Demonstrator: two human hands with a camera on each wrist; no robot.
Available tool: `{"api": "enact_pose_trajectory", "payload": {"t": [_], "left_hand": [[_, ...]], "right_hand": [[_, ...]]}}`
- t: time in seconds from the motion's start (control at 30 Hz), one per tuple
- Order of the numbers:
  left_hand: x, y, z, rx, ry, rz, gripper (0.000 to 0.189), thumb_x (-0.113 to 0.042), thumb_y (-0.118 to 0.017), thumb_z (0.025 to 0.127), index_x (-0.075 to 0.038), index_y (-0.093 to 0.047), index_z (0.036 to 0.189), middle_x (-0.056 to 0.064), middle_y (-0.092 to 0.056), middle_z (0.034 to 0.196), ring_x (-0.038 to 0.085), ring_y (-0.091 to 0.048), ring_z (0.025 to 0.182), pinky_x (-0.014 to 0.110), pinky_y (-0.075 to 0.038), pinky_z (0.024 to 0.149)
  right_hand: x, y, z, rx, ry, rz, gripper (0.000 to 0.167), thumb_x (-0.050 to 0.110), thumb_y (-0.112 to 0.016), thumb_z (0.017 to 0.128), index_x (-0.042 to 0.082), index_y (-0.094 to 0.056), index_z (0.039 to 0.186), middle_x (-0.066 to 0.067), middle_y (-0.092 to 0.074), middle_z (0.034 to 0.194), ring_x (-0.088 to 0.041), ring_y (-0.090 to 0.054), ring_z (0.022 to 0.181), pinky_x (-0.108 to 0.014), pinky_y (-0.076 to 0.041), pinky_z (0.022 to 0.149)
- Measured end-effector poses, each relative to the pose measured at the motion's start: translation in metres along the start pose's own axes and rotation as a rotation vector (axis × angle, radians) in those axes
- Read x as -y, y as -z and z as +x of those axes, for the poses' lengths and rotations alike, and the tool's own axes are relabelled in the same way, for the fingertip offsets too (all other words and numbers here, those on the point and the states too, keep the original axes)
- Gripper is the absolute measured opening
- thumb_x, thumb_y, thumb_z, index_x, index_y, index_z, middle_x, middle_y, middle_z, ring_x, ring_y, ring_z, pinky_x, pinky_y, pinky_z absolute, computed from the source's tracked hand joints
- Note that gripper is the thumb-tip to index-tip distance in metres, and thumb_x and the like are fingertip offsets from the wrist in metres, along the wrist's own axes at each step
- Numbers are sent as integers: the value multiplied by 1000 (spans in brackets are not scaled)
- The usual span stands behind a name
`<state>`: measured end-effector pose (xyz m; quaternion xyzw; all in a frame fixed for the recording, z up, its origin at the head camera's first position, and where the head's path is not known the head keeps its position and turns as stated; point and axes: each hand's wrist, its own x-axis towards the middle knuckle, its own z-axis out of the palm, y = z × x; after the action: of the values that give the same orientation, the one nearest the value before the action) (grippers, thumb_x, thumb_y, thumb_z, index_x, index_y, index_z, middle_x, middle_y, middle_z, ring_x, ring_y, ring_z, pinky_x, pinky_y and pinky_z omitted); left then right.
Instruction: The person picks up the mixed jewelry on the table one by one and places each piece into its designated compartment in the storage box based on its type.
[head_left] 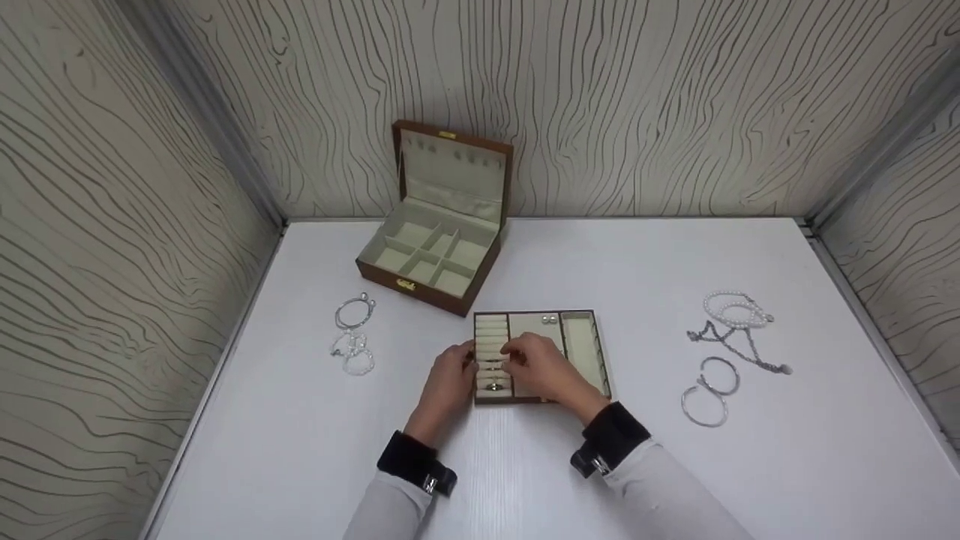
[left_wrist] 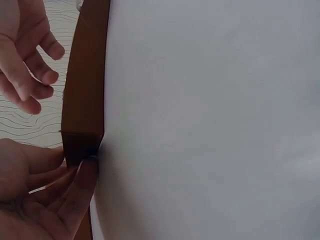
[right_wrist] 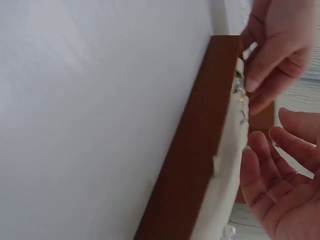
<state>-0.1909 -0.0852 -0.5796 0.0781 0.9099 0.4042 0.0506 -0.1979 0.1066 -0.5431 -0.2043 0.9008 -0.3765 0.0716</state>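
A brown jewelry tray (head_left: 536, 352) with cream lining lies on the table. Ring rolls (head_left: 492, 337) line its left part, and several rings (head_left: 493, 386) sit in the nearer ones. My left hand (head_left: 448, 379) grips the tray's left side; in the left wrist view its fingers (left_wrist: 82, 182) press around the corner. My right hand (head_left: 544, 364) is over the tray, its thumb and fingers apart beside the ring rolls. Loosely bent right fingers (right_wrist: 257, 172) show in the right wrist view, with no clear object between them. A pair of pearl earrings (head_left: 550, 319) lies at the tray's back.
Behind the tray, a brown jewelry box (head_left: 427, 255) stands with its lid up and several compartments. At left lie a silver bangle (head_left: 354, 313) and clear bead bracelets (head_left: 354, 352). To the right are pearl strands (head_left: 739, 309), a chain (head_left: 742, 345) and two bangles (head_left: 705, 406).
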Motion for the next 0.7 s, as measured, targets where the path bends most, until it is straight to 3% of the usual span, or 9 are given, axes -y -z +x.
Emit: {"api": "enact_pose_trajectory", "payload": {"t": [0.23,0.5,0.63,0.7], "left_hand": [[-1,4,-16,53,23,-61,41,-4,-58,96,7,-53,135,11,-66,106,21,-62,96,37,-52,83],[-1,7,-30,122,30,-64,47,-3,-65,90,7,-53,134,9,-65,102,24,-61,95,41,-52,83],[-2,8,-33,124,37,-63,44,-2,-65,89,6,-56,131,7,-65,98,22,-61,91,40,-52,80],[-3,8,-34,119,38,-60,42,-2,-64,89,6,-57,130,7,-66,96,20,-61,87,38,-52,78]], "right_hand": [[-18,34,-41,-88,-130,20,25,6,-69,90,-1,-67,114,-11,-64,102,-19,-62,87,-36,-54,76],[-55,54,-80,-255,-291,-99,30,5,-68,89,-6,-62,116,-14,-60,98,-23,-60,81,-38,-50,68],[-64,55,-94,-223,-384,-127,37,9,-66,90,-9,-58,122,-16,-60,98,-25,-60,82,-40,-50,68],[-65,54,-99,-175,-434,-86,40,11,-64,93,-10,-55,125,-15,-60,95,-24,-61,77,-38,-51,64]]}}
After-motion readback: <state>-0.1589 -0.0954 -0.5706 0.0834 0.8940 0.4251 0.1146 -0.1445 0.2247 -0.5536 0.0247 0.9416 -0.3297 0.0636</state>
